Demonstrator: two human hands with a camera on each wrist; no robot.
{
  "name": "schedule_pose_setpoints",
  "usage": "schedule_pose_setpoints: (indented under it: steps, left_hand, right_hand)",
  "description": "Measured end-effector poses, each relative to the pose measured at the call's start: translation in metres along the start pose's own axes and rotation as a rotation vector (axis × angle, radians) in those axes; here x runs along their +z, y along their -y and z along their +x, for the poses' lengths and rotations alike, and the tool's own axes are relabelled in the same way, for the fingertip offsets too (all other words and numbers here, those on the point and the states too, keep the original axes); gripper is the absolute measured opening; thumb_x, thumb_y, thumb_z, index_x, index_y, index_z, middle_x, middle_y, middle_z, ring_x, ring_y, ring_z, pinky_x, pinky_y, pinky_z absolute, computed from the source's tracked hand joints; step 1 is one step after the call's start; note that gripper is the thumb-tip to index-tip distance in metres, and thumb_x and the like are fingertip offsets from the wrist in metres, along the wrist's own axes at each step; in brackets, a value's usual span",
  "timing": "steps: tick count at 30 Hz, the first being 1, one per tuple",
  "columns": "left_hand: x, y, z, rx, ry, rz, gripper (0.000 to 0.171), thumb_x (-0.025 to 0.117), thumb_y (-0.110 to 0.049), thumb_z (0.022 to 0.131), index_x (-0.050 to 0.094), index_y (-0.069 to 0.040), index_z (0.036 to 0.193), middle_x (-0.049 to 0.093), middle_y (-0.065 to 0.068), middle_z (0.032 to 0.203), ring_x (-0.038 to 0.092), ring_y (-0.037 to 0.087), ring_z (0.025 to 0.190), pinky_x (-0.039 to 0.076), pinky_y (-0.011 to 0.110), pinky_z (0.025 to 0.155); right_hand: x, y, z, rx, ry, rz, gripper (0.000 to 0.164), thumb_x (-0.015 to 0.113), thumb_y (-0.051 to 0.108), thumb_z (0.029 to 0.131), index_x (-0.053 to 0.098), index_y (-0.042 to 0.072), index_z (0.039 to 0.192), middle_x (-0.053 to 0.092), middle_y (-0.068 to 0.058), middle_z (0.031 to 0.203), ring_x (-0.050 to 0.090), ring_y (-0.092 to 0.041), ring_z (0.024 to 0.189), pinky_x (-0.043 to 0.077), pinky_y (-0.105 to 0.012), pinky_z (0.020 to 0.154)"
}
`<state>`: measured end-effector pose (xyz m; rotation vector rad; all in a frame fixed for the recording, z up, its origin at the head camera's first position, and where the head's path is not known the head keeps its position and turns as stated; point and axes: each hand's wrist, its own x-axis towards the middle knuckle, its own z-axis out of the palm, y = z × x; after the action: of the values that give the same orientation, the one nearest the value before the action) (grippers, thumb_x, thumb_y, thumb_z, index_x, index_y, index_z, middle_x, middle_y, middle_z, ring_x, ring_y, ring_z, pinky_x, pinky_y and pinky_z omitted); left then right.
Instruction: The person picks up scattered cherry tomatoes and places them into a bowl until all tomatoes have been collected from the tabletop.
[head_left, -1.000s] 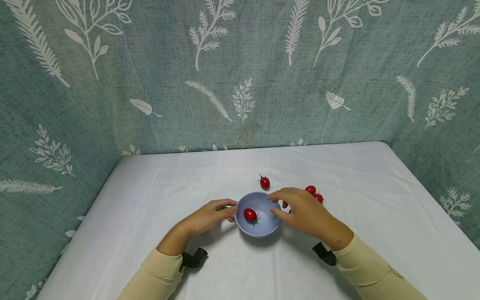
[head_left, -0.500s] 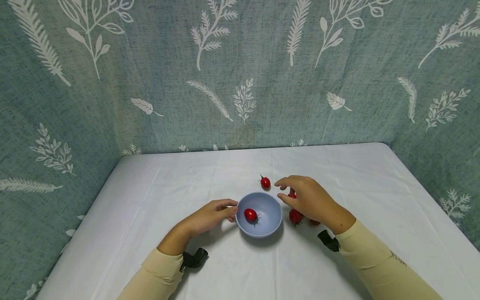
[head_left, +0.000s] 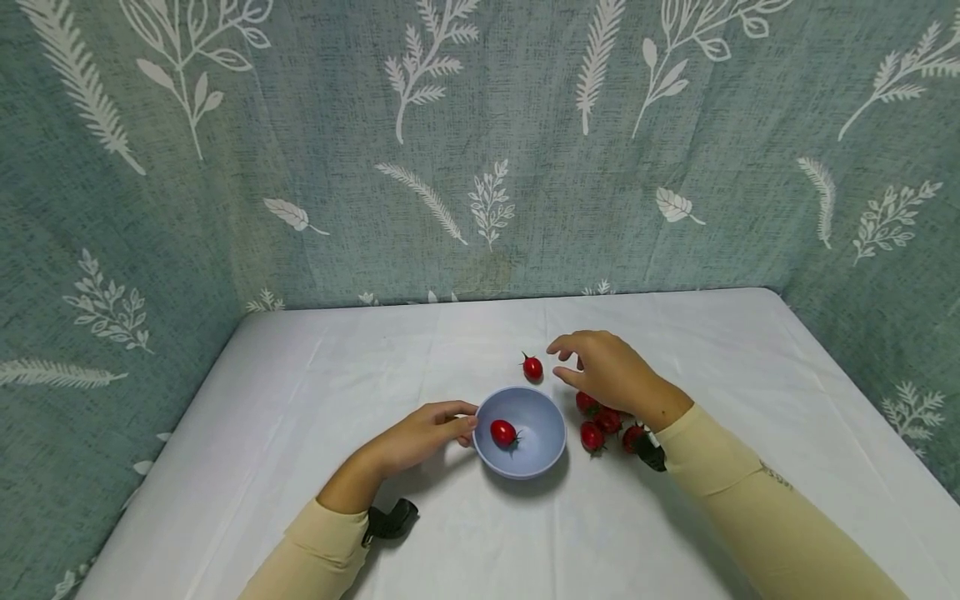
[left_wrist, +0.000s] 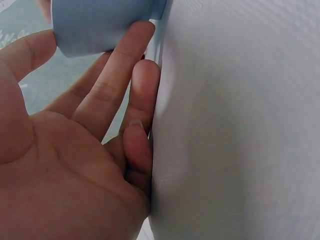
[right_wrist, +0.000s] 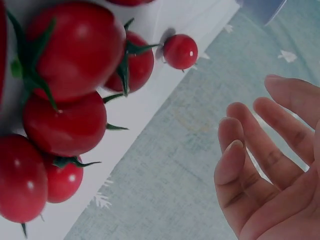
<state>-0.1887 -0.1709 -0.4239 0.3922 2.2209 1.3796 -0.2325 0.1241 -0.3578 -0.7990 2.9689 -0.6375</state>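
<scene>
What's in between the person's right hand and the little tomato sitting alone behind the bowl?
Only a narrow strip of bare white tabletop shows between the right hand and that tomato; look in the head view.

Right wrist view: a cluster of glossy, red, oval tomatoes with green, spiky stems [right_wrist: 75, 50] fills the left side, crowded together on the white counter [right_wrist: 142, 107], with others cut off at the left and top edges. A single smaller-looking, round, red tomato [right_wrist: 180, 51] sits apart, up and right of the cluster. At lower right the bare right hand [right_wrist: 277, 172], fingers loosely bent, is clear of the tomatoes against grey-green, leaf-printed fabric [right_wrist: 175, 150]; a smooth, pale blue bowl [right_wrist: 265, 7] shows partly at top right.
</scene>
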Motion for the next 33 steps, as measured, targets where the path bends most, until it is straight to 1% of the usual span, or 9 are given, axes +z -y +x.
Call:
schedule_pose_setpoints:
  steps: [4,7,11,16,18,21,27,30,33]
  left_hand:
    - [0.0,0.001,-0.001,0.002,-0.001,0.003,0.043,0.053,-0.036,0.103,0.059,-0.009,0.136,0.07,0.003,0.106,0.062,0.015,0.101,0.036,0.042,0.104]
    - [-0.001,0.001,-0.001,-0.001,-0.002,0.005,0.043,0.053,-0.036,0.103,0.059,-0.009,0.136,0.07,0.003,0.107,0.062,0.015,0.101,0.035,0.043,0.105]
    - [-0.001,0.001,0.0,-0.003,-0.003,0.007,0.043,0.053,-0.036,0.103,0.059,-0.009,0.136,0.07,0.003,0.107,0.062,0.015,0.101,0.035,0.044,0.105]
    - [-0.001,0.002,0.0,0.001,-0.004,0.005,0.042,0.053,-0.036,0.103,0.059,-0.009,0.136,0.07,0.004,0.107,0.062,0.015,0.102,0.036,0.043,0.105]
    - [-0.001,0.002,0.0,0.004,-0.003,0.006,0.042,0.053,-0.036,0.103,0.06,-0.009,0.136,0.07,0.004,0.108,0.062,0.015,0.101,0.036,0.043,0.104]
    - [-0.001,0.002,0.0,0.009,-0.003,0.007,0.042,0.053,-0.036,0.103,0.06,-0.009,0.135,0.07,0.004,0.108,0.062,0.015,0.101,0.036,0.042,0.104]
    - [0.0,0.003,0.001,0.009,0.003,-0.003,0.043,0.053,-0.037,0.103,0.059,-0.01,0.136,0.07,0.004,0.108,0.063,0.015,0.101,0.036,0.042,0.104]
    - [-0.001,0.004,0.002,0.009,0.005,-0.004,0.043,0.053,-0.037,0.104,0.059,-0.009,0.136,0.069,0.004,0.108,0.062,0.015,0.101,0.036,0.043,0.104]
    - [0.0,0.004,0.002,0.017,0.008,-0.001,0.042,0.053,-0.036,0.104,0.06,-0.01,0.135,0.07,0.004,0.108,0.062,0.015,0.101,0.037,0.042,0.104]
  right_hand:
    - [-0.002,0.001,0.009,0.016,0.032,-0.011,0.031,0.074,0.02,0.091,0.07,0.012,0.121,0.074,-0.008,0.106,0.066,-0.022,0.092,0.056,-0.038,0.083]
    - [-0.003,0.001,0.015,0.012,0.051,-0.028,0.032,0.074,0.019,0.091,0.07,0.011,0.122,0.073,-0.008,0.108,0.066,-0.023,0.095,0.056,-0.04,0.086]
    - [-0.003,0.001,0.022,-0.007,0.074,-0.038,0.033,0.074,0.018,0.091,0.07,0.011,0.123,0.073,-0.009,0.109,0.067,-0.023,0.094,0.056,-0.04,0.086]
    - [-0.003,0.001,0.03,-0.022,0.125,-0.015,0.034,0.073,0.017,0.092,0.068,0.009,0.124,0.072,-0.011,0.11,0.067,-0.021,0.089,0.056,-0.038,0.083]
    - [-0.002,0.0,0.034,-0.019,0.147,-0.007,0.034,0.073,0.017,0.092,0.068,0.009,0.125,0.072,-0.01,0.111,0.067,-0.021,0.089,0.056,-0.038,0.084]
    - [0.0,0.0,0.037,-0.022,0.177,-0.008,0.034,0.073,0.017,0.092,0.068,0.01,0.124,0.072,-0.01,0.113,0.068,-0.022,0.094,0.056,-0.037,0.085]
    - [0.005,0.0,0.043,-0.001,0.248,-0.024,0.036,0.073,0.017,0.092,0.068,0.011,0.127,0.071,-0.01,0.118,0.064,-0.028,0.113,0.053,-0.042,0.094]
    - [0.008,0.0,0.046,0.023,0.276,-0.023,0.036,0.072,0.016,0.092,0.067,0.012,0.128,0.07,-0.01,0.119,0.063,-0.029,0.116,0.052,-0.043,0.097]
    - [0.01,0.0,0.049,0.033,0.295,-0.025,0.036,0.072,0.016,0.092,0.067,0.013,0.128,0.07,-0.01,0.119,0.063,-0.029,0.115,0.052,-0.043,0.096]
